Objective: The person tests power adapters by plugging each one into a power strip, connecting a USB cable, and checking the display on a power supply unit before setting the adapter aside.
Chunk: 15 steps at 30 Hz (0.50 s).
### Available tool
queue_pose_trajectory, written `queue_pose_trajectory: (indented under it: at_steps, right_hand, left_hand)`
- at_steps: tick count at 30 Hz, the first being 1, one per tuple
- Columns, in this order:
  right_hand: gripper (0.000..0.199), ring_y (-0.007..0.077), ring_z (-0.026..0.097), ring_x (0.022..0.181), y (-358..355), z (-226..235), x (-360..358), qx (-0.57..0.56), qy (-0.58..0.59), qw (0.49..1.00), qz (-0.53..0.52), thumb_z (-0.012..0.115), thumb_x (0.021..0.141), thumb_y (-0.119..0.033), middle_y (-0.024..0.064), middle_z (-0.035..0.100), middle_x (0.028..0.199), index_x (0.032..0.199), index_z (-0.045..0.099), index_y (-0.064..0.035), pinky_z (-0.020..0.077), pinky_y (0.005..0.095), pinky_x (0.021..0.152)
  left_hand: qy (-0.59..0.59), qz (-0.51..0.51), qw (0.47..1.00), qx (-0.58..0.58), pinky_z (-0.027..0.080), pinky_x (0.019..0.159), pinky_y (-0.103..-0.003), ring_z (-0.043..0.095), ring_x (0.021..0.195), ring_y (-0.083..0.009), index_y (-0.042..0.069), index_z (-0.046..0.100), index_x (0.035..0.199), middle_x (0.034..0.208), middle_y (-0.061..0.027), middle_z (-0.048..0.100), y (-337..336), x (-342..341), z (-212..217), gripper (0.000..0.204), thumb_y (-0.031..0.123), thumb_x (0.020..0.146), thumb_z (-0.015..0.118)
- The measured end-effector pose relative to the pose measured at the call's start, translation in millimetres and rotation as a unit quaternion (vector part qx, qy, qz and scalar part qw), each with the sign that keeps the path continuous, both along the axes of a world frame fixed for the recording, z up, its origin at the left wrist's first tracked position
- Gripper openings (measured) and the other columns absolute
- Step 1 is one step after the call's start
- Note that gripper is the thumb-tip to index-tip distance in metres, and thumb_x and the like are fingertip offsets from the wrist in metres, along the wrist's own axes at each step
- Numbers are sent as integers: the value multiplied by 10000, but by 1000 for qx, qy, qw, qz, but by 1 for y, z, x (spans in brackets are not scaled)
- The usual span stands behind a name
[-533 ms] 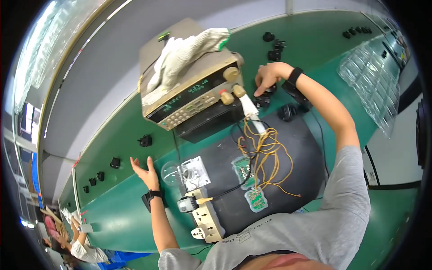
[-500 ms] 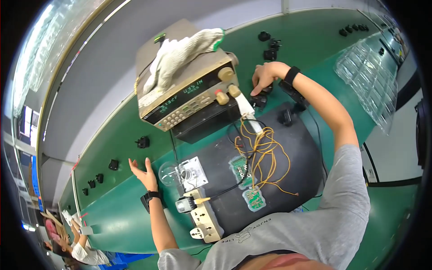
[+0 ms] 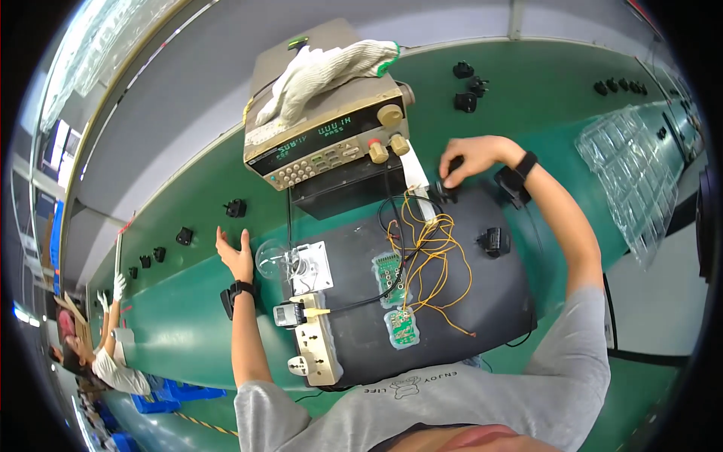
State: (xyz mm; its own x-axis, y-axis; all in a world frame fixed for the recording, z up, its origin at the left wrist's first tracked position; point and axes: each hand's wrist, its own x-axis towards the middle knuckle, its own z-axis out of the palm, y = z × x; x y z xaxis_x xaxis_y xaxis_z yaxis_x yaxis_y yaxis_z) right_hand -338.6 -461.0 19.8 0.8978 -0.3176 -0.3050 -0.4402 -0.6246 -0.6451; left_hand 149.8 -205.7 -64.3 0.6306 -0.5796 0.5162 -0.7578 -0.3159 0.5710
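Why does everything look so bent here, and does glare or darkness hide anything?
Head view: the wide fisheye lens curves the green bench and leaves the corners black; head view: pale glints streak the clear plastic tray; head view: the black piece at the right hand is so dark that its shape is hard to read.

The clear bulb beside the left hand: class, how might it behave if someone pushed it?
The bulb is probably fragile: its round, see-through shape suggests thin glass. It likely wouldn't roll freely, since it seems fixed to the white square plate; a push might drag or tilt that plate.
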Motion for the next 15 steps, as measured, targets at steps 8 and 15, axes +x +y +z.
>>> queue_pose_trajectory:
  at_steps: [8, 15]
  right_hand:
    - [803, 288, 389, 1241, -68, 49, -38, -33, -28, 933, -356, 591, 727, -628, 154, 435, 1329, 1304, 444, -89, 355, 390, 986]
    - [1160, 410, 197, 1320, -234, -40, -27, -190, 5, 841, -506, 523, 578, -813, 304, 307, 1362, 1348, 321, 30, 213, 457, 1067]
  left_hand:
    - [2, 18, 1000, 21, 310, 969, -426, 416, 1165, -304, 52, 336, 1331, 1225, -164, 449, 2, 2, 3, 682, 332, 798, 655]
    - [19, 27, 999, 27, 316, 973, -416, 450, 1140, -299, 52, 343, 1325, 1224, -167, 458, 0, -7, 4, 675, 309, 787, 660]
